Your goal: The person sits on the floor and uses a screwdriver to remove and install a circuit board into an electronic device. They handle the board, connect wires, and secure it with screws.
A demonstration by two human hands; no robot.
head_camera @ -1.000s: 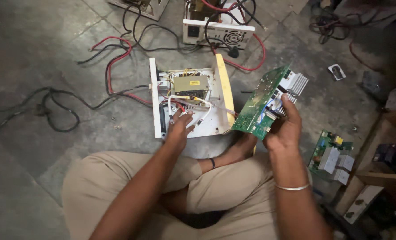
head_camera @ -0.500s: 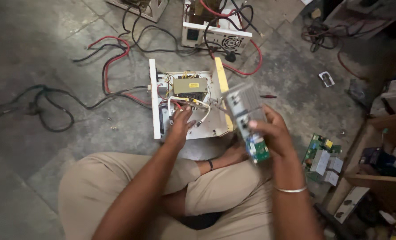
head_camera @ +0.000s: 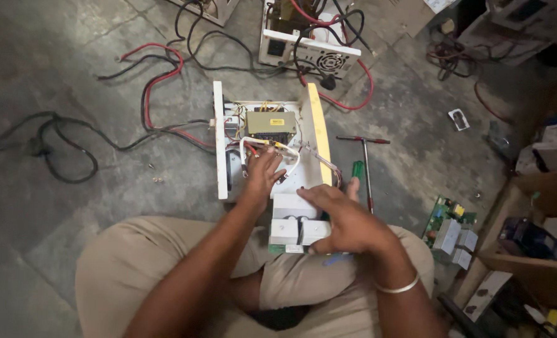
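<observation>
Floor: grey, stained concrete floor (head_camera: 72, 81) seen from above, with the person sitting cross-legged on it in tan trousers (head_camera: 141, 269).
Open case: white, box-shaped metal appliance case (head_camera: 219, 147) with its cover off lies on the floor just in front of the knees; a yellowish side panel (head_camera: 320, 134) stands along its right edge, and a tan block-shaped transformer (head_camera: 271, 122) sits inside among white, red and yellow wires.
Left hand: left hand (head_camera: 263, 172) reaches into the case, fingers spread and resting on the loose white wires; no firm grip on any one wire can be made out.
Right hand: right hand (head_camera: 341, 216) lies palm down, fingers curled over the edge of a circuit board carrying pale finned heat-sink blocks (head_camera: 294, 222), which sits on the lap just below the case; a silver bangle (head_camera: 397, 286) circles the wrist.
Tools: green-handled screwdriver (head_camera: 358, 170) and a T-handled metal driver (head_camera: 366, 164) lie on the floor just right of the case.
Cables: red and black cables (head_camera: 159, 81) trail across the floor to the left.
Other gear: second white appliance unit with a round fan grille (head_camera: 309, 56) stands beyond the case; a green circuit board (head_camera: 450, 228) lies by the right knee.
</observation>
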